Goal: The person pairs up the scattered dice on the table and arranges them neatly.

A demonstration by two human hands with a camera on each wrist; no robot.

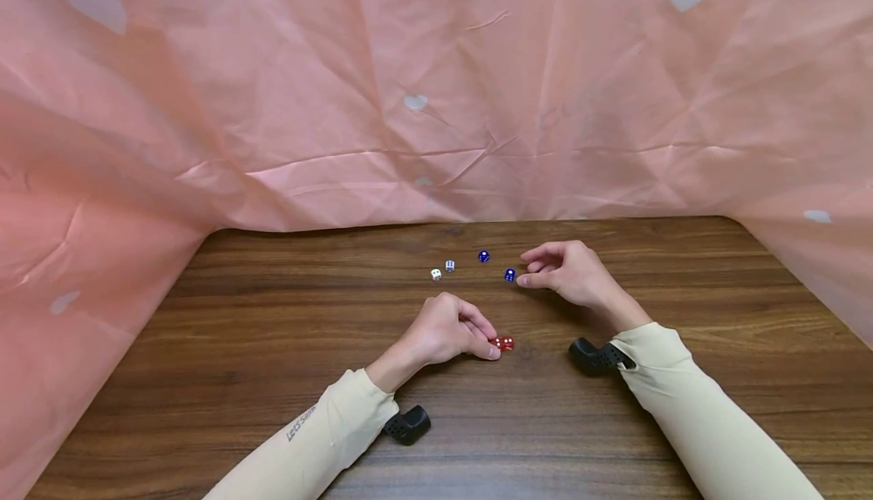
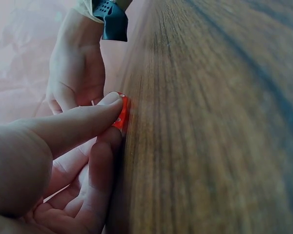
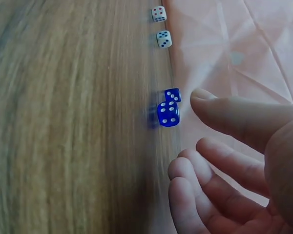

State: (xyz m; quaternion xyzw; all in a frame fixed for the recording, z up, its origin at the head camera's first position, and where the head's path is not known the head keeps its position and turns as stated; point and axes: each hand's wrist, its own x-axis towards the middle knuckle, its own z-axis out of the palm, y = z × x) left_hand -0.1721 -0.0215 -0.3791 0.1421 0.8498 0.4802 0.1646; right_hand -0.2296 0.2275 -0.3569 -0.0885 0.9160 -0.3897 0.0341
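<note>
My left hand (image 1: 450,331) pinches red dice (image 1: 506,343) between thumb and fingertip, low at the tabletop. They look like two set side by side, partly covered by the fingers; the left wrist view shows the thumb pressed on a red die (image 2: 121,117). Farther back, my right hand (image 1: 576,274) holds nothing, its thumb and fingers apart. Just off its fingertips lies a blue die (image 1: 510,275), and a second blue die (image 1: 483,256) sits behind it to the left. In the right wrist view a gap separates the thumb from the nearer blue die (image 3: 168,114).
Two white dice, one farther forward (image 1: 436,275) and one behind (image 1: 449,266), lie left of the blue ones. Everything rests on a brown wood-grain table (image 1: 273,310). A pink curtain (image 1: 307,121) with pale hearts encloses its back and sides. Black devices sit at both wrists.
</note>
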